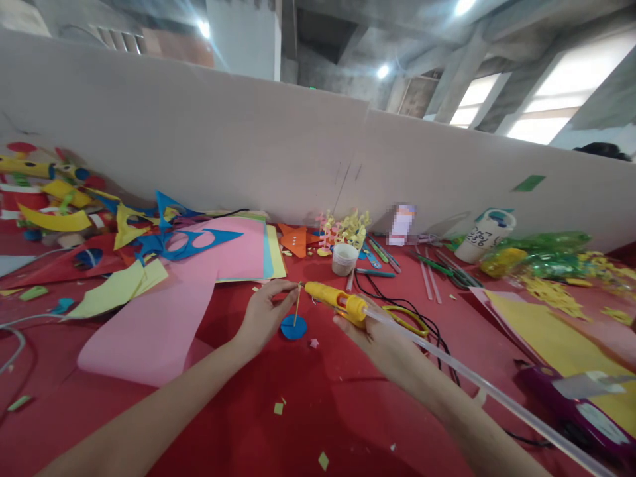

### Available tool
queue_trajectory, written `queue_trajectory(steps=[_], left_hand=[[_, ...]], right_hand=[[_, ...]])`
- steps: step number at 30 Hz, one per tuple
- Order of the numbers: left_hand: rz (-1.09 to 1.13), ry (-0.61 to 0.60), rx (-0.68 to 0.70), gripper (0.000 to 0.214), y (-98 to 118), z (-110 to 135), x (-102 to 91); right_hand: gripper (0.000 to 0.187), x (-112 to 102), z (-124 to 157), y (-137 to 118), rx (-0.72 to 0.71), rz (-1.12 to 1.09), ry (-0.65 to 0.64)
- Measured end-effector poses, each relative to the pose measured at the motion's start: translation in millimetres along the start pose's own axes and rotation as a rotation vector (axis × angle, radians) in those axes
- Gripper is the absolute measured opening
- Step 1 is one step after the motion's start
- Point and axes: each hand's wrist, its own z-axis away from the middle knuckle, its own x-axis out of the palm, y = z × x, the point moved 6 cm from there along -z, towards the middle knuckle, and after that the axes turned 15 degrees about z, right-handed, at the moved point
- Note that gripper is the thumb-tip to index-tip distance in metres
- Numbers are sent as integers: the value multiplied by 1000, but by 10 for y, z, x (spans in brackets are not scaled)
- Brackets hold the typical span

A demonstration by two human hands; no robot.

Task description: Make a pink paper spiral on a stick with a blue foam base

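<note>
My left hand pinches the top of a thin wooden stick that stands upright on a small blue paper circle on the red table cover. My right hand grips a yellow glue gun, its nozzle pointing left and touching the top of the stick. A long clear glue stick runs back from the gun over my right forearm.
Pink paper, yellow sheets and blue cut-outs lie at left. A white cup, pens, scissors and black cables lie behind the gun. Yellow paper, a purple tool and green plastic sit at right. A grey partition wall stands behind.
</note>
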Motion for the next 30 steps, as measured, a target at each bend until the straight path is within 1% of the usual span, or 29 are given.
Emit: queue_trajectory(steps=[6, 12, 15, 21, 25, 30], left_hand=[[2, 22, 5, 16, 43, -2, 1], [12, 46, 15, 15, 58, -2, -6], [5, 39, 11, 14, 55, -3, -3], [-20, 26, 3, 14, 64, 4, -1], [-35, 30, 6, 15, 72, 3, -6], [-18, 33, -3, 16, 61, -6, 6]], right_hand=[[20, -29, -5, -57, -46, -42, 23], [17, -47, 13, -79, -69, 17, 53], [18, -60, 18, -102, -86, 40, 69], [18, -52, 20, -77, -74, 60, 94], [15, -56, 27, -92, -98, 60, 71], [15, -76, 26, -95, -88, 74, 80]])
